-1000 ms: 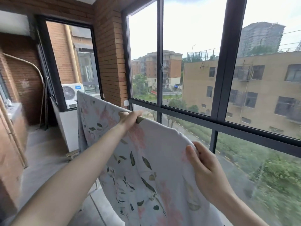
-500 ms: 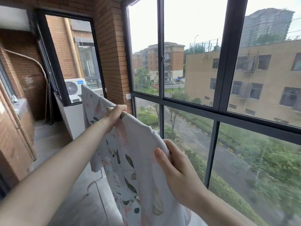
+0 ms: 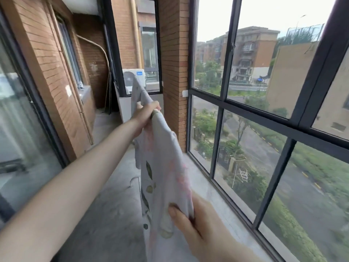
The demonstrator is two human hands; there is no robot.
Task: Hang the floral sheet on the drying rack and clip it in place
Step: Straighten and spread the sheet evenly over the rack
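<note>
Both grips are clamped on the floral sheet (image 3: 162, 167): the left hand (image 3: 146, 114), at the end of an outstretched arm, curls its fingers over the cloth's top edge farther off, and the right hand (image 3: 190, 222), close to the camera, pinches the same edge between thumb and fingers. Held at two spaced points like this, the top edge runs taut between the hands, probably so the sheet can be spread flat and drawn along a rail rather than bunching. The sheet hangs from that edge toward the concrete floor (image 3: 113, 195), beside the big dark-framed window (image 3: 219, 129) on the right. A thin white curved tube (image 3: 133, 181) shows just beside the cloth low down; it may be part of the drying rack, but I cannot tell, and whether the edge lies over a rail is hidden by the fabric. No clips are visible, so clipping seems not yet begun.
</note>
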